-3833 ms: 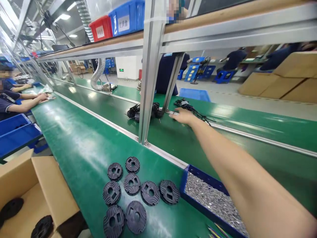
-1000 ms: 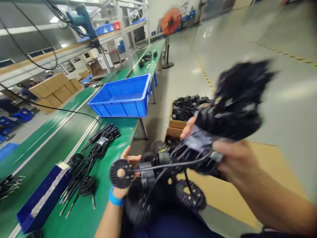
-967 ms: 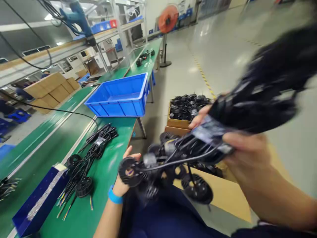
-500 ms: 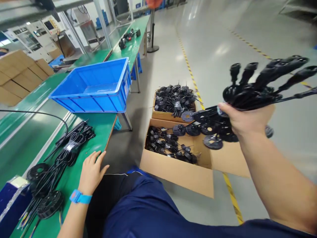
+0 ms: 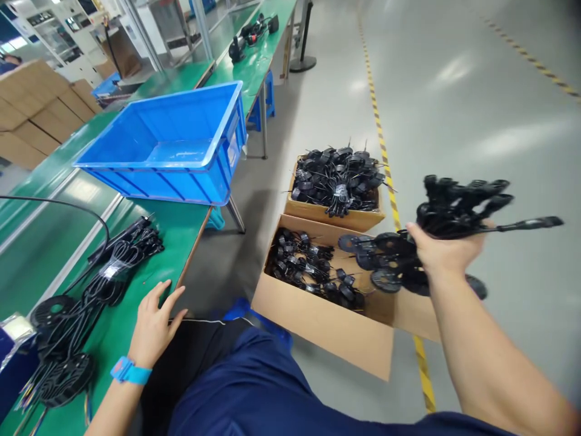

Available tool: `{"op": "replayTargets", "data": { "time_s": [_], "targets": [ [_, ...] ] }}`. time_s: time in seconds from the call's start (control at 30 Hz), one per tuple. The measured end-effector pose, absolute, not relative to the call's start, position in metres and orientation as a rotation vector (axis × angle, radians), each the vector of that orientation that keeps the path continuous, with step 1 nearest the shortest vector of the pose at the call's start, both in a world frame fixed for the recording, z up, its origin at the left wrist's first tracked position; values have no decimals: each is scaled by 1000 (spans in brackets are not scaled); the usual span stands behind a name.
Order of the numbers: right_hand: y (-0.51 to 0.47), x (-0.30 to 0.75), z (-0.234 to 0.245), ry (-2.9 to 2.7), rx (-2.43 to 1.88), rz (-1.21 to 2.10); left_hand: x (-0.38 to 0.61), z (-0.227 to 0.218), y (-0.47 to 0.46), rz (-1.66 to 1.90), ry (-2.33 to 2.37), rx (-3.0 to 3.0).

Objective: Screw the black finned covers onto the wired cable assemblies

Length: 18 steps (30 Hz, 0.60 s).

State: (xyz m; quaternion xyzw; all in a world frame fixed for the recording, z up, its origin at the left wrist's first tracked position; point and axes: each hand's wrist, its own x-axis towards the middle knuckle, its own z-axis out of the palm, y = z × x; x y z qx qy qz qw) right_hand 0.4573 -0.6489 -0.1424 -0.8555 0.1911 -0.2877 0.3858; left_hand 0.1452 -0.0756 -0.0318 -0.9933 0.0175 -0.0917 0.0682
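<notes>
My right hand (image 5: 447, 251) grips a bundle of black cables (image 5: 447, 212) with connectors at one end and round black discs at the other. It hangs in the air at the right side of an open cardboard box (image 5: 318, 315), the discs close to the box's edge. Inside that box lie more black cable bundles (image 5: 304, 263). My left hand (image 5: 154, 318), fingers spread and holding nothing, is at the edge of the green table (image 5: 158, 266). Left of it, another tied cable bundle (image 5: 111, 269) with round black parts rests on the tabletop.
Behind the open box stands a second cardboard box (image 5: 318, 212) heaped with cable bundles. A blue plastic crate (image 5: 154, 178) sits on the table, slightly past its edge. Brown cartons (image 5: 40, 109) are stacked at far left. Yellow-black tape (image 5: 379, 127) marks the floor.
My right hand has moved down and left with the cable bundle, nearer the open box. My left hand stays open by the table edge, shifted slightly in view as the camera turned.
</notes>
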Motion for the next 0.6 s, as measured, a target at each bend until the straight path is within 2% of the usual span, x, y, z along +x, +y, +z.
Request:
{"op": "replayTargets", "data": {
  "time_s": [0.1,0.2,0.37,0.47,0.6],
  "targets": [
    [-632,464,-169,403,-2314,-544,146,-28,-77,-270,42,-2997],
    [-583,447,-216,417,-2396,-249,145,-26,-77,-288,46,-3005],
    [-455,349,-287,329,-2382,109,147,-31,-77,-304,61,-3051],
    [-387,284,-293,-24,-2302,164,145,-29,-84,-269,64,-3115],
    [-342,229,-254,-670,-2037,87,108,1,-103,-22,100,-3271]
  ]
}}
